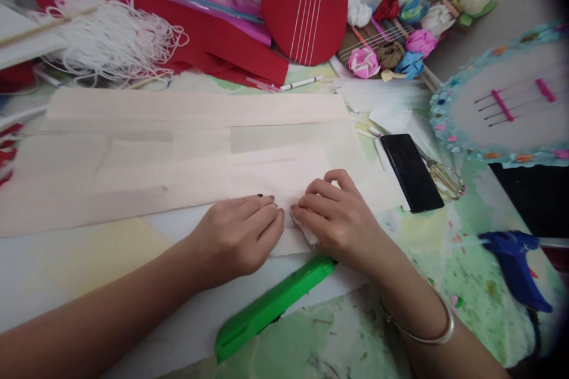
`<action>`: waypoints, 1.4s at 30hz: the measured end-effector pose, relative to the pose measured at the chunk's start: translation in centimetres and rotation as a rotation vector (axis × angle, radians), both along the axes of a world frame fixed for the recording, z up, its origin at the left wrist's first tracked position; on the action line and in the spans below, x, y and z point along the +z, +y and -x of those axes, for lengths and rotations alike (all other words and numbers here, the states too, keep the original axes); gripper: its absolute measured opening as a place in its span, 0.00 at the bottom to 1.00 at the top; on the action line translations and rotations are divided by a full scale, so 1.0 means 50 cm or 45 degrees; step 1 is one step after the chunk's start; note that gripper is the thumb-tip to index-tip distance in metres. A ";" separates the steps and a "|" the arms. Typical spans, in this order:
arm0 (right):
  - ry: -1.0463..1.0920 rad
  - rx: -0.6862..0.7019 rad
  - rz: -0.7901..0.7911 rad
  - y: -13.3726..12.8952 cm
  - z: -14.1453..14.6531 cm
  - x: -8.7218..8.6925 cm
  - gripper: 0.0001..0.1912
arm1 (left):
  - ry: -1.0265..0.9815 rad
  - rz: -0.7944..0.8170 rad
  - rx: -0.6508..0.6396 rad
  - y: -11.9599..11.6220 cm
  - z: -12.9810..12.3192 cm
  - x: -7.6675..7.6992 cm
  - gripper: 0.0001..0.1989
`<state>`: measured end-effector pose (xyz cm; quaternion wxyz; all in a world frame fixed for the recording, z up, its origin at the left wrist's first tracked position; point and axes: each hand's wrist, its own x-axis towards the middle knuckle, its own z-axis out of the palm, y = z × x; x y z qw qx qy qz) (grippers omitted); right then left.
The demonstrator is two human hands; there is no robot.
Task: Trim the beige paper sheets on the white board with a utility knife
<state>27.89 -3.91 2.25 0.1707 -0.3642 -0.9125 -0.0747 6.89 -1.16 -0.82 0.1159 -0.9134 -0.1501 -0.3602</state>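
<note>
A long cream sheet (200, 160), with a folded strip along its far side and several darker patches, lies on the table; whether it is paper or cloth I cannot tell. My left hand (242, 231) rests at its near edge, fingers pressed together on the sheet. Just to the right, my right hand (335, 213) has its fingers curled round a bent-up, rough part of the near edge. The fingertips of both hands are close together but apart. Below them lies a green box cutter (271, 308), its upper end beside my right hand.
Right of the sheet are a black phone (413, 172), gold-handled scissors (447, 180) and a blue glue gun (513, 269). White string (111, 35), red material (213, 47), a red oval with white strings (304, 9), and paper flowers (364, 62) line the back. A flower-edged oval (466, 100) stands at right.
</note>
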 end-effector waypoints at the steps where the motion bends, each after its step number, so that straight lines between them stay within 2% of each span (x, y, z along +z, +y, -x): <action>1: -0.015 -0.011 -0.007 0.000 0.001 0.000 0.14 | -0.008 -0.004 0.008 0.000 -0.001 0.002 0.09; 8: -0.029 -0.160 -0.074 0.005 0.006 0.003 0.12 | 0.043 -0.074 0.084 -0.002 -0.009 0.021 0.06; 12: -0.035 -0.162 -0.112 0.008 0.010 0.003 0.13 | -0.023 -0.096 0.101 -0.004 -0.013 0.024 0.05; 17: -0.040 -0.144 -0.139 0.011 0.009 -0.001 0.15 | 0.015 -0.071 0.076 -0.001 -0.014 0.029 0.04; 42: -0.002 -0.071 -0.129 0.015 0.003 -0.008 0.17 | 0.033 0.017 0.062 0.006 0.000 0.007 0.05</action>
